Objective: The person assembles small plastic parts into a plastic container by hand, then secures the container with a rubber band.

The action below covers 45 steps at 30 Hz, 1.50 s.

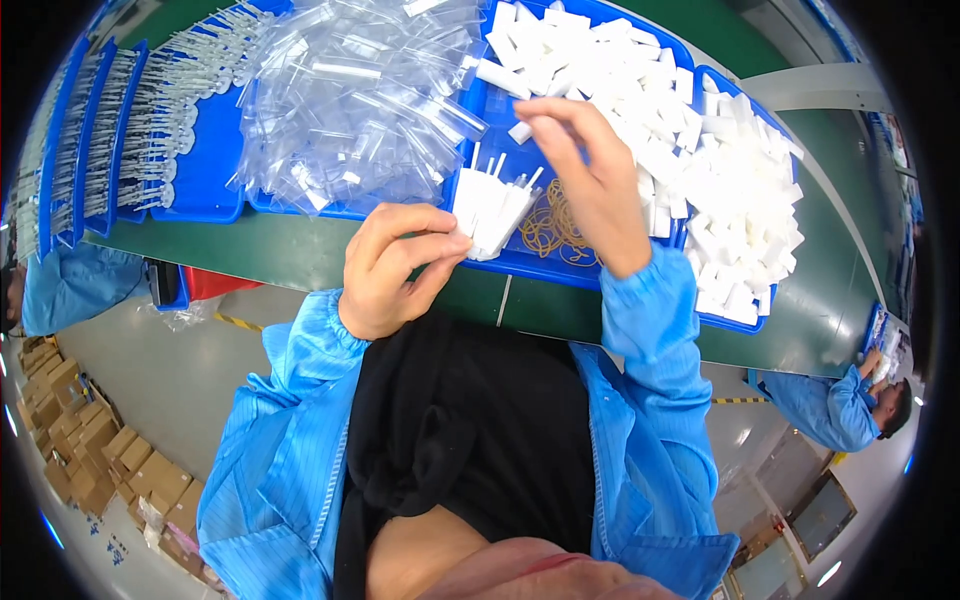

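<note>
On the table, clear plastic sleeves are heaped. The white bundle, set inside a blue tray, is touched at its left edge by the left hand's fingers; whether it is clamped cannot be told. Beside it, tan rubber bands are overhung by the right hand, fingers held apart.

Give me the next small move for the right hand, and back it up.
Probably pinch a white roll with the right hand: its fingertips appear close to the rolls at the tray's left side, while the left hand seems to steady the white bundle by its edge.
</note>
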### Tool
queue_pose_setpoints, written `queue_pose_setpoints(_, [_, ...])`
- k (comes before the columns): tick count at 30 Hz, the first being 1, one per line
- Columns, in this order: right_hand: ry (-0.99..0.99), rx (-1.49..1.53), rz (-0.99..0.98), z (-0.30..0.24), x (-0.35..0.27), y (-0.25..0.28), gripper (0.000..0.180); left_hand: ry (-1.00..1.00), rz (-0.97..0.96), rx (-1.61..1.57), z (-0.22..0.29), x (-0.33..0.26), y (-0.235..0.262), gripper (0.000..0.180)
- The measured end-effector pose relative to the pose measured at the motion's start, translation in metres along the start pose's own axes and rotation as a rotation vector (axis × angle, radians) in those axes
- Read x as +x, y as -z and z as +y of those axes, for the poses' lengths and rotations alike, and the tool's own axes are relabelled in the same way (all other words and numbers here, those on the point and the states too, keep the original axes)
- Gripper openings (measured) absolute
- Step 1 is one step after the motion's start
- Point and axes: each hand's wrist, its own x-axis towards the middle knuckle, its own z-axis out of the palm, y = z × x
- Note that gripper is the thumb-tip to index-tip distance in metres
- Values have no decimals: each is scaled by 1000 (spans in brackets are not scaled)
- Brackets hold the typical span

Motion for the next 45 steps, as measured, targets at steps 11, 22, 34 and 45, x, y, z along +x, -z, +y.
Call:
queue_pose_setpoints(11, [210,-542,-191,12,16,-20,28,11,6,-45,-17,-13,-7,41])
queue_pose_setpoints(22, [-356,319,7,-28,-19,12,47,-153,-100,-2,-15,6,-7,32])
queue_pose_setpoints(34, [-187,121,2,-29,-35,19,37,-138,-149,46,-9,8,-11,34])
queue_pose_setpoints(45, [-173,345,28,-14,-46,14,36,-104,-167,-19,-7,9,-12,34])
